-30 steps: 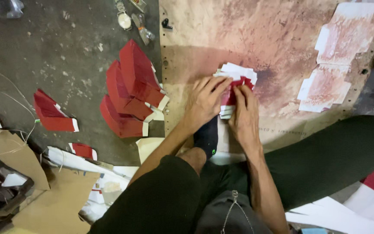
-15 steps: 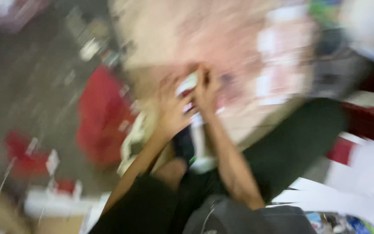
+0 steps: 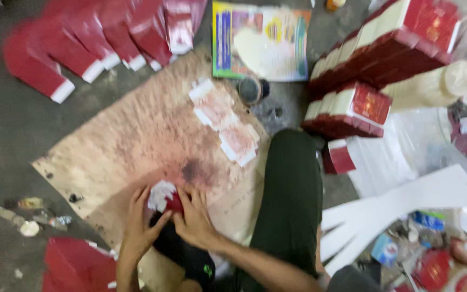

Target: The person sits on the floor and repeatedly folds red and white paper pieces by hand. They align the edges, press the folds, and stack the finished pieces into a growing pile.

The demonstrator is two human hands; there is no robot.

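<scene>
Both my hands are pressed onto a small red and white folded paper piece (image 3: 162,197) lying on a stained brown board (image 3: 131,140) on the floor. My left hand (image 3: 139,223) grips its left side with the fingers curled over it. From the right, my right hand (image 3: 197,220) covers the red part. My foot in a black sock (image 3: 186,255) rests just below the piece, and my leg in dark trousers (image 3: 290,194) stretches out to the right.
Stacks of red and cream boxes (image 3: 377,59) stand at the upper right. Flat red pieces (image 3: 87,40) fan out at the upper left, more lie at the bottom left (image 3: 74,265). A colourful printed sheet (image 3: 260,38), a round tin (image 3: 251,89), stained paper slips (image 3: 224,119) and white strips (image 3: 401,213) surround me.
The camera has swung, so the box stacks and printed sheet have come into view. My hands stay together on the red and white piece.
</scene>
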